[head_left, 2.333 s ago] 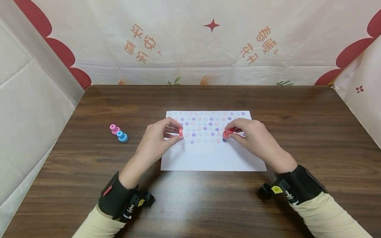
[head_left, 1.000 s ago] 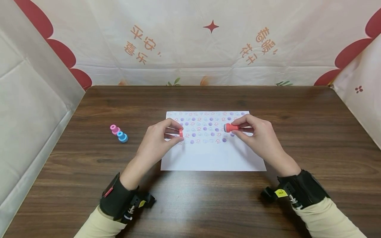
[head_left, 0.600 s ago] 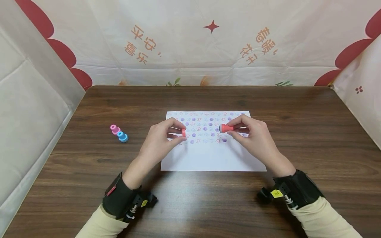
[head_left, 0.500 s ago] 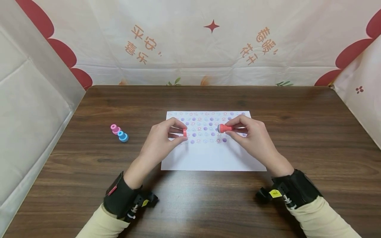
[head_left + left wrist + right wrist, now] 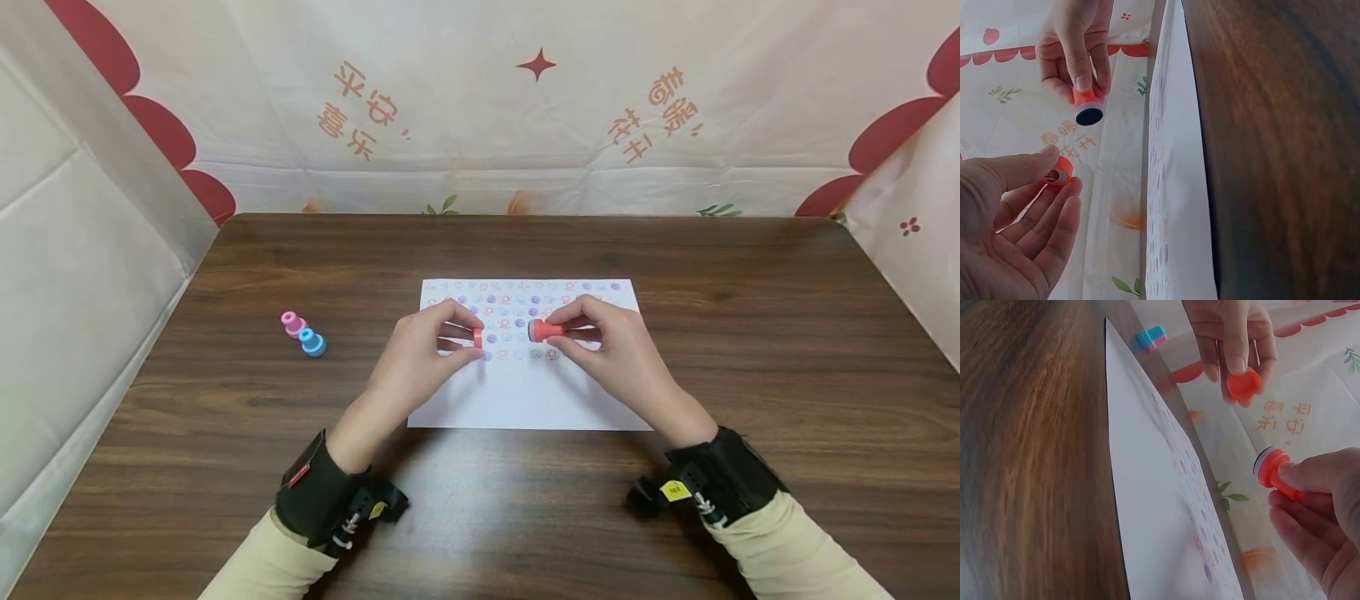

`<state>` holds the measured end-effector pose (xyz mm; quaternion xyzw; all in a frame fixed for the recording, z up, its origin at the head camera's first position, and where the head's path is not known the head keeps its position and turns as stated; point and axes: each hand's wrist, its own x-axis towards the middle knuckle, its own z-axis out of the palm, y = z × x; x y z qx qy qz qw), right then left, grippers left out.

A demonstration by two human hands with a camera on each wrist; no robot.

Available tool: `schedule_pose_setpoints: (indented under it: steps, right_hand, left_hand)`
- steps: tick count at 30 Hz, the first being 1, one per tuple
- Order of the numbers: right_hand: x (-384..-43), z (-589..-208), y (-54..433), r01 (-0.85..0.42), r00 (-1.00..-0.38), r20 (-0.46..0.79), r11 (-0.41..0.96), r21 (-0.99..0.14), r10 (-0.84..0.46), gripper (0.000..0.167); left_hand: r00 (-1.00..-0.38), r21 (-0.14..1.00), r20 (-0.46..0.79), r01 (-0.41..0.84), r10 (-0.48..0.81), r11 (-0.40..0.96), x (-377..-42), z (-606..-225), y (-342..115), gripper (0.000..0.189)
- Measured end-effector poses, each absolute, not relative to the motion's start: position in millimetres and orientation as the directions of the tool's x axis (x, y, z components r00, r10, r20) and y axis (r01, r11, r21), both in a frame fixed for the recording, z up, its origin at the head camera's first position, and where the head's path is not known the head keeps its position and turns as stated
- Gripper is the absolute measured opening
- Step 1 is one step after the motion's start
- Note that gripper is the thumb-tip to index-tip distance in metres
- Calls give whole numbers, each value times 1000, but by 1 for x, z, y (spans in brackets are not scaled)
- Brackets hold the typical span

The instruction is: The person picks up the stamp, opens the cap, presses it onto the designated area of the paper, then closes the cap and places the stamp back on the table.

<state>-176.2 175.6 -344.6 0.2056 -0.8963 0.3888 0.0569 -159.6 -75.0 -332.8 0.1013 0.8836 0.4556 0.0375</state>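
Note:
My left hand [image 5: 423, 354] pinches a small red stamp cap [image 5: 477, 337] between thumb and fingers; in the left wrist view the cap [image 5: 1059, 172] shows its hollow side. My right hand [image 5: 611, 346] holds a red stamp [image 5: 546, 330] by its handle, tilted sideways with its dark round face [image 5: 1089, 117] toward the cap. A short gap separates stamp and cap. Both hands hover over a white sheet of paper [image 5: 525, 404], whose upper part carries rows of small red, blue and purple prints. The hands cover some of the prints.
To the left on the brown wooden table [image 5: 187, 400] stand a pink stamp [image 5: 292, 323] and a blue stamp [image 5: 312, 342], side by side. A patterned white cloth [image 5: 480, 125] hangs behind the table's back edge.
My right hand has lifted the red stamp off the paper, turned it sideways and carried it left. My left hand has shifted slightly right with the cap, so the two are closer.

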Motion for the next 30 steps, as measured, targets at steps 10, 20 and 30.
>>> schedule_pose_setpoints:
  steps: [10,20,30]
  right_hand:
    - [-174,-345,161,-424,-899,264,546,-723,-349,25]
    - [-172,-341,151,-450,-883,280,509,-734,-376,24]
    - [-170,-343,144,-454,-878,290,471,-757,-381,23]
  left_hand:
    - [-973,822,25,149,228,549,-160,-334,-71,27]
    - [-973,821,40,162,227,547,-159,-334,-67,29]
    - [-967,837,85,199,238,510,-159,-335,-67,27]
